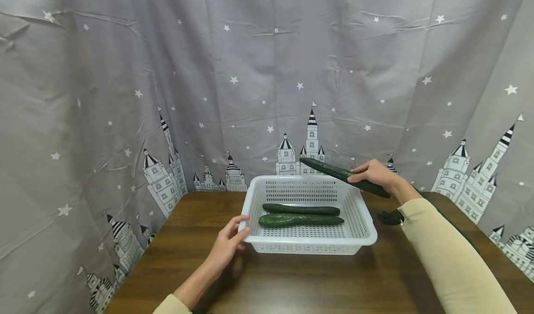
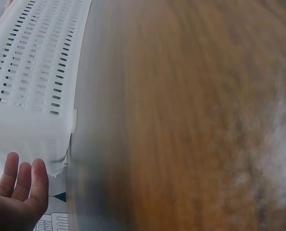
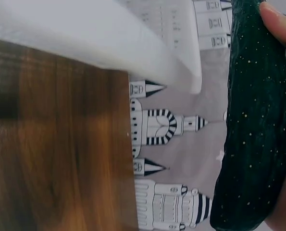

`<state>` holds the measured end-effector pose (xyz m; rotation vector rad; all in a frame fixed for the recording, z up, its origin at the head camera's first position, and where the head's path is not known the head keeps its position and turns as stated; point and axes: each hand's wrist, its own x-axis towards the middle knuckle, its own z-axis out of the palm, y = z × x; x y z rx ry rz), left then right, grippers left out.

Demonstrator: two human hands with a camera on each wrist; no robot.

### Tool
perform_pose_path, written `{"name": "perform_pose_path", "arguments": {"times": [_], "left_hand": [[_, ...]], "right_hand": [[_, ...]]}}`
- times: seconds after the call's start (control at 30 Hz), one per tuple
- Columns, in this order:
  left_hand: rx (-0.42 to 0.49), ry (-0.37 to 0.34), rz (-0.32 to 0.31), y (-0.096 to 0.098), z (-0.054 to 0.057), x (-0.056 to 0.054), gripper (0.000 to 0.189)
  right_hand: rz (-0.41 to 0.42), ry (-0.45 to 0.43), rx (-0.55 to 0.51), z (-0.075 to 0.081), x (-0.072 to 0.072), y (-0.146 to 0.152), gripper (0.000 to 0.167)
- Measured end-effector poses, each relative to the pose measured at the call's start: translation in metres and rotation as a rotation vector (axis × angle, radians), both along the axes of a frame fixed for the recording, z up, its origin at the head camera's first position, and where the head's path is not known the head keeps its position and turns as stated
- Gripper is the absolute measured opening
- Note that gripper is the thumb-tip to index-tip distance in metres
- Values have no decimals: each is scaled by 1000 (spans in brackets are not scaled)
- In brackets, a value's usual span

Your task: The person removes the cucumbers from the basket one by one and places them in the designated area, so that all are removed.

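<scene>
My right hand (image 1: 377,175) grips a long dark green cucumber (image 1: 333,170), thumb on the near side, above the right back part of a white plastic basket (image 1: 308,242). The cucumber slants, its left end higher than its right. In the right wrist view the cucumber (image 3: 255,120) fills the right side, with pale specks on its skin. Inside the basket two more cucumbers lie side by side, a thinner one (image 1: 301,209) behind a thicker one (image 1: 301,220). At the basket's left rim is my left hand (image 1: 227,242), fingertips right at the edge; its fingers (image 2: 38,180) show loosely extended.
The basket stands on a brown wooden table (image 1: 300,286). A black curved object (image 1: 390,217) sits by my right cuff, and a dark green edge (image 1: 454,226) shows behind the sleeve. A grey curtain (image 1: 258,73) with stars and castles hangs behind the table.
</scene>
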<state>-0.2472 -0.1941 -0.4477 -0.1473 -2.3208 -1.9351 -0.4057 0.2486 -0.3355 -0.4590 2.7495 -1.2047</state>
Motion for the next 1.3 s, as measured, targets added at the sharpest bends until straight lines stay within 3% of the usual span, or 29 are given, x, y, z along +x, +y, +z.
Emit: {"name": "perform_pose_path", "arguments": {"times": [0.23, 0.57, 1.3], "left_hand": [[1, -3, -4, -2, -1, -1, 37], [-7, 4, -12, -3, -2, 0, 37], [-15, 13, -15, -1, -3, -2, 36]], "right_hand": [[-28, 22, 24, -6, 5, 22, 67], [-90, -35, 24, -9, 14, 52, 73], [-235, -90, 11, -49, 35, 109, 79]]}}
